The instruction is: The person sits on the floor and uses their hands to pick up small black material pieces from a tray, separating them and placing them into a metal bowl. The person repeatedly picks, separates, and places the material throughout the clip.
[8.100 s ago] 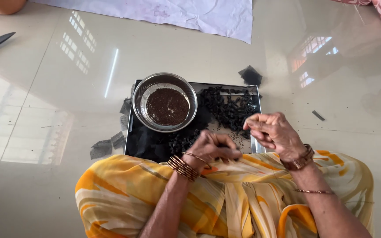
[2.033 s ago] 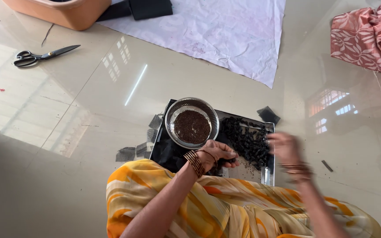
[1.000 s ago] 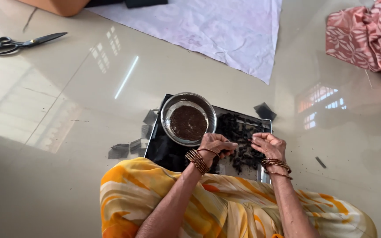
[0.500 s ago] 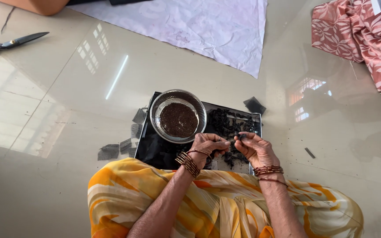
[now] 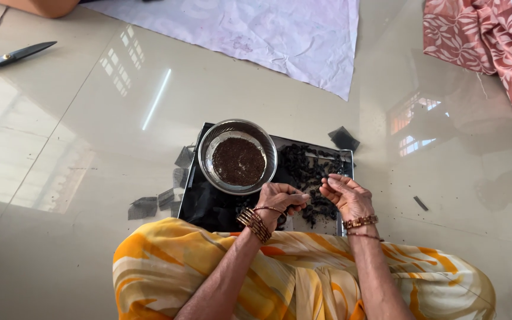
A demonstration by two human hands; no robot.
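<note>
Since half a second ago: hands barely shifted | left hand (image 5: 280, 198) curled, pinching something small | right hand (image 5: 346, 195) half-open over dark pods (image 5: 309, 169) on tray (image 5: 208, 204), grasp unclear.

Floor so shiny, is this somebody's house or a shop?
Probably a home. The person sits on a glossy tiled floor, with scissors, a white cloth and patterned pink fabric lying about, and a steel bowl of dark bits.

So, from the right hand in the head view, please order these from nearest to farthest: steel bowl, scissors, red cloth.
From the right hand:
1. Steel bowl, just to its left on the tray.
2. Red cloth, upper right corner.
3. Scissors, far upper left.
</note>
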